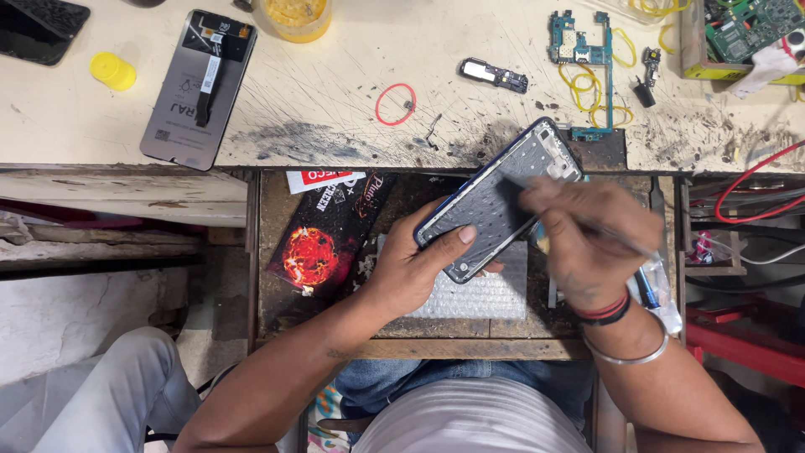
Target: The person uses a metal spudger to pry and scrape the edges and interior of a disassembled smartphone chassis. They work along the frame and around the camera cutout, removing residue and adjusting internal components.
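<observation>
**Up close: a gutted phone frame worked over an open drawer**

Broadly, the scarred, pale workbench (335, 92) fills the top of the view, its right end cut off by the picture's edge. Below it an open wooden drawer (268, 277) holds a dark printed packet (323, 239) and a sheet of bubble wrap (478, 294), which is mostly covered by the hands.

Over the drawer, the phone frame (495, 197) — dark-edged, grey inside, tilted with its top toward the bench — sits in the left hand (411, 268), which is closed around its lower end, thumb lying across the near edge; the fingers beneath are hidden. The right hand (587, 243) is closed around a thin metal tool (612, 235), blurred, so its tip on the frame is hard to make out. What kind of tool it is I cannot tell.

On the bench, a phone back panel (197, 88) lies face down at the left, with another dark phone (38, 29) cut off at the corner. A green circuit board (579, 46) lies to the right among yellow rubber bands (587, 88). Smaller still: a yellow cap (113, 71), a red rubber band (394, 105), and a small dark module (495, 75). A yellow tub (293, 18) at the top edge is only partly seen.
</observation>
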The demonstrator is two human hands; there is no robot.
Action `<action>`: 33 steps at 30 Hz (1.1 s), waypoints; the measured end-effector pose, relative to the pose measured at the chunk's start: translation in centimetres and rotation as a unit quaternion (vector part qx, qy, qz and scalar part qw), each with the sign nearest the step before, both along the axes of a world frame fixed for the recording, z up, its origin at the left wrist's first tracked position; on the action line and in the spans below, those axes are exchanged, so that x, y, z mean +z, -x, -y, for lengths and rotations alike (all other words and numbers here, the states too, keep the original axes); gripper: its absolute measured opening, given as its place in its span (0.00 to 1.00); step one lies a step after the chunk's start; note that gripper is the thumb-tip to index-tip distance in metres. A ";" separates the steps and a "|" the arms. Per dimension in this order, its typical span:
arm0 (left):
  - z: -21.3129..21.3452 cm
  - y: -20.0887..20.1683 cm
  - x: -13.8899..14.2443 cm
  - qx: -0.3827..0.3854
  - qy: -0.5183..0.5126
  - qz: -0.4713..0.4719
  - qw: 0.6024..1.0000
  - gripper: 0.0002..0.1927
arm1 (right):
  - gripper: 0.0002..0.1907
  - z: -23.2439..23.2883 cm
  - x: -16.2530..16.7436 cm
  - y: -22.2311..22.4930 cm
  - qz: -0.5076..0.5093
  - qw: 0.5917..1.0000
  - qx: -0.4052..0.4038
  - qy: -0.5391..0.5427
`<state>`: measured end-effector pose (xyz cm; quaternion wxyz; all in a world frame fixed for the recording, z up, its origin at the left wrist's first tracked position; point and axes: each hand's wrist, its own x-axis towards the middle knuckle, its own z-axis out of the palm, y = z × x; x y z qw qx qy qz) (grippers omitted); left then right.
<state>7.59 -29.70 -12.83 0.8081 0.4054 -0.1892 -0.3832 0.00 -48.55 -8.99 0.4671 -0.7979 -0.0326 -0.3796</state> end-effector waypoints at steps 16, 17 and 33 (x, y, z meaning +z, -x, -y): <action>0.4 0.1 -0.5 0.014 0.002 0.007 1.000 0.19 | 0.05 -1.1 0.4 0.2 -0.006 0.997 0.040 0.066; 0.4 0.1 -0.5 0.013 0.003 0.007 1.000 0.19 | 0.05 -1.0 0.3 0.2 -0.005 0.997 0.039 0.068; 0.2 -0.1 -1.2 0.052 -0.042 0.102 0.992 0.17 | 0.01 -1.8 -0.1 0.5 -0.021 0.997 0.073 0.034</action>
